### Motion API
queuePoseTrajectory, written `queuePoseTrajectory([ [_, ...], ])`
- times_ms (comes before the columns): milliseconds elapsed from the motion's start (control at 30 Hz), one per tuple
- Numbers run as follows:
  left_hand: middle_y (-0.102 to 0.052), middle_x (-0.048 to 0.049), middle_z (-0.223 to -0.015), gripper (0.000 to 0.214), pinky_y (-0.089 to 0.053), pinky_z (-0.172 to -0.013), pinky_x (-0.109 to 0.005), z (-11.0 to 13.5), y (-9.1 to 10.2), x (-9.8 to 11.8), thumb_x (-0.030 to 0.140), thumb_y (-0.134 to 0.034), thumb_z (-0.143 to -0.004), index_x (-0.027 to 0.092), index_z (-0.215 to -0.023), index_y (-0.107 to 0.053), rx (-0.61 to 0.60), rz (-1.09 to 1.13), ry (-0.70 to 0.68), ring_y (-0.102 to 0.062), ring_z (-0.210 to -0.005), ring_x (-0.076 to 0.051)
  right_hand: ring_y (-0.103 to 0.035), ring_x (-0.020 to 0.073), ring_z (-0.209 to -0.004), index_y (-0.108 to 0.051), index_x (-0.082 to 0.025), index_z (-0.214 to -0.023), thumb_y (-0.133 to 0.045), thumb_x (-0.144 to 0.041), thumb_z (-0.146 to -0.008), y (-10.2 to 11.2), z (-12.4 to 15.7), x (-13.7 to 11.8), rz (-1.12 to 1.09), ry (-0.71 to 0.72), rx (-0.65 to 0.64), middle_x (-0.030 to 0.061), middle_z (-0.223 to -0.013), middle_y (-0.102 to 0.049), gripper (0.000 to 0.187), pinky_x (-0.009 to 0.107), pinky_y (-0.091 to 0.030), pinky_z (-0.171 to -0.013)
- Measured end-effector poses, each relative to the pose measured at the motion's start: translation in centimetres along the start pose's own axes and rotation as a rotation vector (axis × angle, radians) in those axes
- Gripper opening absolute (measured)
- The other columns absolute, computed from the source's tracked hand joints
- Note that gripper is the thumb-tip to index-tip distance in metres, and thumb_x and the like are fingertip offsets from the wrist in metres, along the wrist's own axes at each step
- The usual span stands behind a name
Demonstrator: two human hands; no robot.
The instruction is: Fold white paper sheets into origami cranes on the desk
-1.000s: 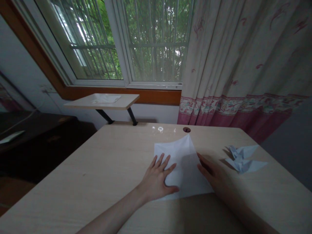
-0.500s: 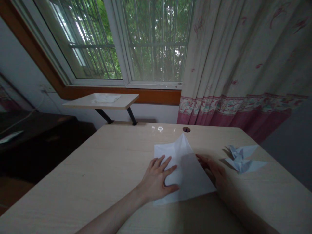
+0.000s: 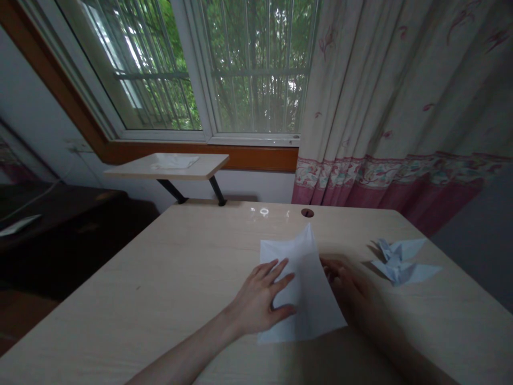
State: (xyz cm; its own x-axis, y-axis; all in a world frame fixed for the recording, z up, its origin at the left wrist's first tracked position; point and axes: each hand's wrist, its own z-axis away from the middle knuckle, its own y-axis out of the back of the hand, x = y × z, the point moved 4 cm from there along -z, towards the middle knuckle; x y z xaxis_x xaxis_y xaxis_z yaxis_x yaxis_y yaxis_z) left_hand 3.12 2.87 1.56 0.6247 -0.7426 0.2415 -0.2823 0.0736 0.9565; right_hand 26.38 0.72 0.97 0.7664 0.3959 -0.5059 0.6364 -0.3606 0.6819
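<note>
On the pale wood-grain desk (image 3: 172, 278) lies a thin white sheet of paper (image 3: 310, 305), in front of the person, its far right corner lifted into a point and its right side raised a little. The left hand (image 3: 262, 297) rests on the sheet's left part, palm down, fingers spread wide, pressing rather than gripping. The right hand (image 3: 344, 283) is at the sheet's right edge, its fingers partly curled; whether they pinch the paper cannot be told. Beyond the right hand, near the desk's right edge, sit two bluish-white folded paper figures (image 3: 411, 274) close together.
</note>
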Motion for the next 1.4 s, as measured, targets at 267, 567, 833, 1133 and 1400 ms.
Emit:
queuePoseTrajectory([
  [267, -0.037, -0.0055, -0.155, 0.038, -0.036, -0.115, -0.045, -0.1, -0.1, -0.7, 0.028, -0.053, -0.096, 0.025, -0.134, -0.056, 0.219, 0.182, 0.056, -0.036, -0.142, -0.023, -0.061, 0.0261, -0.117, -0.066, -0.026, -0.123, -0.041, -0.039, -0.099, 0.9, -0.8, -2.0, -0.333, -0.065, -0.151, 0.0086, -0.128, -0.063, 0.037, 0.044, -0.051, -0.098],
  [567, -0.052, -0.0069, -0.144, 0.036, -0.036, -0.111, -0.055, 0.3, 0.3, -2.8, 0.023, -0.05, -0.095, 0.027, -0.13, -0.057, 0.515, 0.392, 0.216, -0.045, -0.135, -0.028, -0.051, 0.0239, -0.128, -0.054, -0.029, -0.138, -0.035, -0.034, -0.103, -1.0, 0.4, -1.5, -0.188, 0.083, -0.271, 0.0066, -0.139, -0.056, 0.04, 0.047, -0.042, -0.109],
  [833, -0.051, -0.0084, -0.14, 0.035, -0.033, -0.112, -0.05, 0.8, 0.5, -3.2, 0.023, -0.051, -0.095, 0.027, -0.13, -0.051, 0.683, 0.508, 0.27, -0.046, -0.131, -0.026, -0.054, 0.024, -0.126, -0.05, -0.025, -0.142, -0.038, -0.033, -0.102, -1.3, 0.2, -2.4, -0.02, 0.174, -0.38, 0.0063, -0.14, -0.057, 0.042, 0.047, -0.044, -0.106],
  [1133, -0.052, -0.0074, -0.138, 0.031, -0.035, -0.11, -0.048, 0.6, 0.4, -3.3, 0.026, -0.049, -0.097, 0.027, -0.128, -0.052, 0.664, 0.544, 0.268, -0.047, -0.129, -0.026, -0.055, 0.0234, -0.125, -0.049, -0.028, -0.142, -0.043, -0.034, -0.102, -2.5, 0.7, -1.9, 0.021, 0.247, -0.407, 0.0044, -0.141, -0.057, 0.041, 0.047, -0.043, -0.107],
  [1400, -0.059, -0.0066, -0.133, 0.024, -0.038, -0.11, -0.049, 0.3, 0.1, -3.2, 0.025, -0.048, -0.098, 0.026, -0.118, -0.061, 0.57, 0.489, 0.244, -0.05, -0.127, -0.025, -0.052, 0.0235, -0.13, -0.047, -0.028, -0.143, -0.046, -0.031, -0.1, -3.3, 1.0, -1.6, 0.061, 0.256, -0.488, 0.0039, -0.146, -0.051, 0.043, 0.048, -0.04, -0.11],
])
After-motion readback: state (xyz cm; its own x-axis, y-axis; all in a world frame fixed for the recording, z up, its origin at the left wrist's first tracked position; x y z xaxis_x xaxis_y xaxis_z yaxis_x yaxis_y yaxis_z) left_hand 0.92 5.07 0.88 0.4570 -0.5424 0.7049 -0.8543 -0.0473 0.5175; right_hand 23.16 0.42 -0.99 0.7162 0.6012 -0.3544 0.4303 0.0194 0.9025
